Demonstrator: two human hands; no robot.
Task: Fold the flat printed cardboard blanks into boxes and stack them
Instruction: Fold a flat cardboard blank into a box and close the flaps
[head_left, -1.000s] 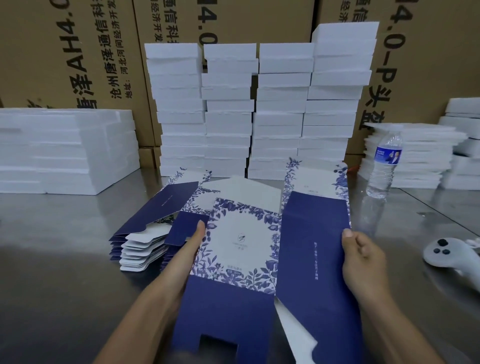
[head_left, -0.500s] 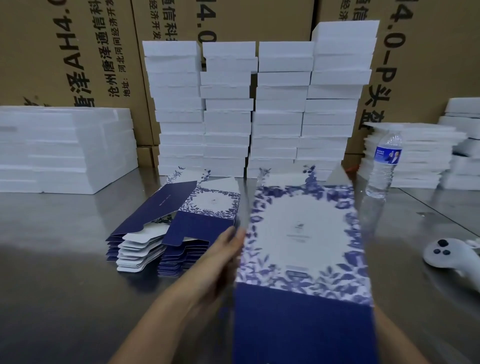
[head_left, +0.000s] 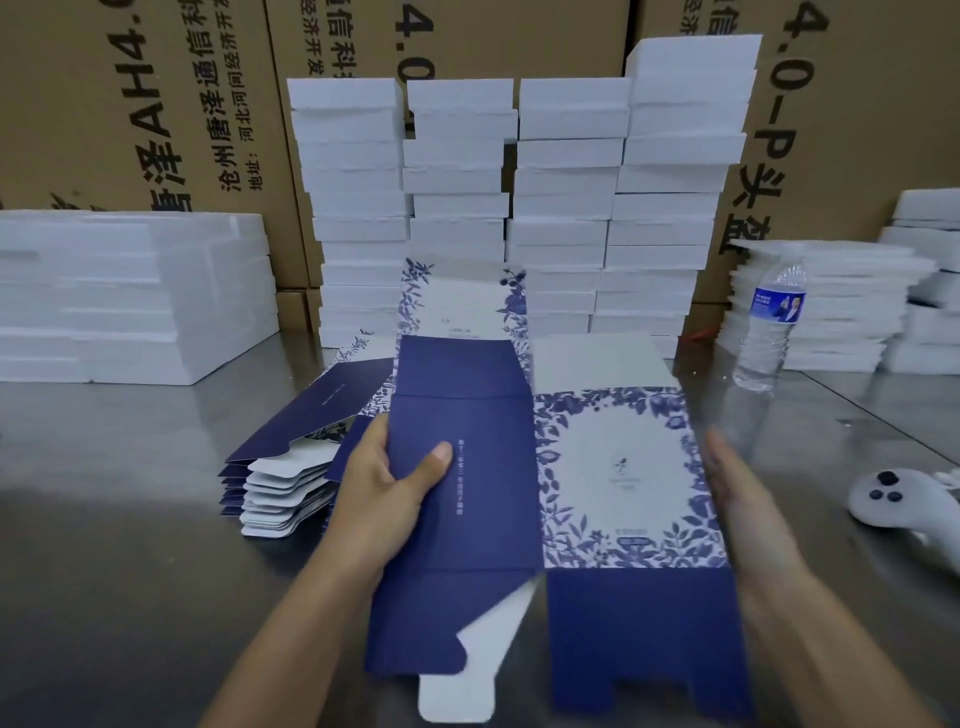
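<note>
At the centre of the bench (head_left: 104, 519), a cardboard blank (head_left: 618, 467) is held in front of the person, partly opened.

- Containers: the white boxes (head_left: 561, 208) stacked in four columns behind are closed, so their contents cannot be seen. The brown cartons (head_left: 130, 104) along the back are also closed. A clear water bottle (head_left: 769, 332) stands capped at the right.
- Orientation: the blank's long axis runs away from the person. Its navy slotted flaps point toward the person and its floral flap points away.
- Left hand (head_left: 387, 488): clamped on the navy side panel, thumb on the printed face.
- Right hand (head_left: 727, 483): fingers straight, laid against the floral panel's right edge.
- A pile of flat blanks (head_left: 280, 467) lies to the left.
</note>
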